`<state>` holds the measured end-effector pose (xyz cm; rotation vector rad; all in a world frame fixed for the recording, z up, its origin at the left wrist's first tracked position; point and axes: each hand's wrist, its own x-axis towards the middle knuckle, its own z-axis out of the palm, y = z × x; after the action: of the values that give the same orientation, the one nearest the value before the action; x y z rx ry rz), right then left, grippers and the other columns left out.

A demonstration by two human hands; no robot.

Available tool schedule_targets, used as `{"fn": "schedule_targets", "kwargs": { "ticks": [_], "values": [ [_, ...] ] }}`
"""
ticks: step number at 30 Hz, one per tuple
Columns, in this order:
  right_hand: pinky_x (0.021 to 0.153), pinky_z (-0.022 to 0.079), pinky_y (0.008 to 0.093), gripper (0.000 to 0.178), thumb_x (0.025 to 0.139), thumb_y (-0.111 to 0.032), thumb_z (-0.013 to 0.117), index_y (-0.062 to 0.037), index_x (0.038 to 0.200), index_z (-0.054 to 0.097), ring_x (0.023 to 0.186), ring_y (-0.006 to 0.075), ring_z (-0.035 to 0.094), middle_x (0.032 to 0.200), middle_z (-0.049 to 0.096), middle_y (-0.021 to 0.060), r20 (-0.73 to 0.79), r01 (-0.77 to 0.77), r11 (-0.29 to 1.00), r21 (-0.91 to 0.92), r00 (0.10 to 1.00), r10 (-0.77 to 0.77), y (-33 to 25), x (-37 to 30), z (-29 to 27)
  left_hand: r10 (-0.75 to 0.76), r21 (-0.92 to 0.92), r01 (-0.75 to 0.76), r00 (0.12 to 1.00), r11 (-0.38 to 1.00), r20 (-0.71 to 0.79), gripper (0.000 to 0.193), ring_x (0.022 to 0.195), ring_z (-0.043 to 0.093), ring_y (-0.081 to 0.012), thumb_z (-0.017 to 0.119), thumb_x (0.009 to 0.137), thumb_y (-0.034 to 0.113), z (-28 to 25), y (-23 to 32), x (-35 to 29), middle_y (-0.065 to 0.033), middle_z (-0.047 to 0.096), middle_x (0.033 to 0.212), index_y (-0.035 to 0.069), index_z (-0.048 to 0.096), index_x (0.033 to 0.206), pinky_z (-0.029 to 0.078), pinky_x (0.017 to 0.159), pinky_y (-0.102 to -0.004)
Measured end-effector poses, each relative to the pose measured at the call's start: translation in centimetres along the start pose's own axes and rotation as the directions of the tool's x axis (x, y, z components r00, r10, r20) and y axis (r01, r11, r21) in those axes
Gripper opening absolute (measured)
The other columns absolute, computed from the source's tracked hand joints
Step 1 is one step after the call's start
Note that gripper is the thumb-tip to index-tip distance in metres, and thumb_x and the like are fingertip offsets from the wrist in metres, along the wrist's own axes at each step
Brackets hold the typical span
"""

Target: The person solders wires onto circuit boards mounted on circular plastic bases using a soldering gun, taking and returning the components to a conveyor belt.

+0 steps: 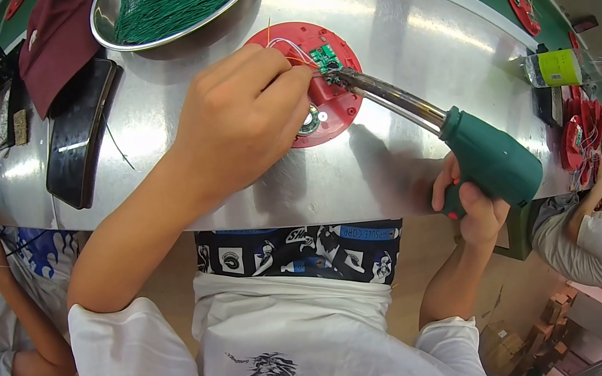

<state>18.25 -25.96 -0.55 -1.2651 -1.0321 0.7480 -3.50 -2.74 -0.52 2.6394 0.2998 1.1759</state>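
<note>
Seemingly, soldering is underway: the right hand (480, 211) grips the soldering iron (493, 158) at the circuit board (324, 57) on the red housing (341, 118); the left hand (244, 113) pinches, contents unclear; remaining joints can't be told.

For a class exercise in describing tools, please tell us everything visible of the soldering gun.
The soldering gun has a dark green, plastic-looking body, a pistol-style grip with a red spot, and a long metal barrel, shiny near the body and darkened toward its tip. The right hand holds the grip. The barrel slants up and leftward in the picture, its tip at the green circuit board on the red disc; actual contact is unclear.
</note>
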Motion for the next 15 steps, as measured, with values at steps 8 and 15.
{"fn": "schedule_targets", "kwargs": {
  "ticks": [8,15],
  "values": [
    [0.036,0.043,0.0287,0.052,0.089,-0.024,0.066,0.0109,0.125,0.051,0.048,0.0211,0.055,0.098,0.062,0.0206,-0.103,0.133,0.991,0.029,0.986,-0.13,0.45,0.16,0.13,-0.006,-0.013,0.006,1.0,1.0,-0.003,0.018,0.068,0.063,-0.0262,0.074,0.073,-0.004,0.48,0.1,-0.09,-0.0107,0.064,0.081,-0.003,0.07,0.091,0.052,0.059,-0.0358],
    [0.036,0.044,0.0284,0.051,0.09,-0.024,0.066,0.0104,0.124,0.051,0.047,0.0215,0.056,0.098,0.062,0.0208,-0.117,0.138,0.989,0.051,0.984,-0.131,0.44,0.45,0.64,-0.02,-0.002,0.02,1.0,1.0,0.001,0.018,0.068,0.063,-0.026,0.074,0.073,-0.004,-0.01,0.16,0.09,-0.0103,0.064,0.08,-0.002,0.07,0.09,0.051,0.059,-0.0356]
  ]
}}
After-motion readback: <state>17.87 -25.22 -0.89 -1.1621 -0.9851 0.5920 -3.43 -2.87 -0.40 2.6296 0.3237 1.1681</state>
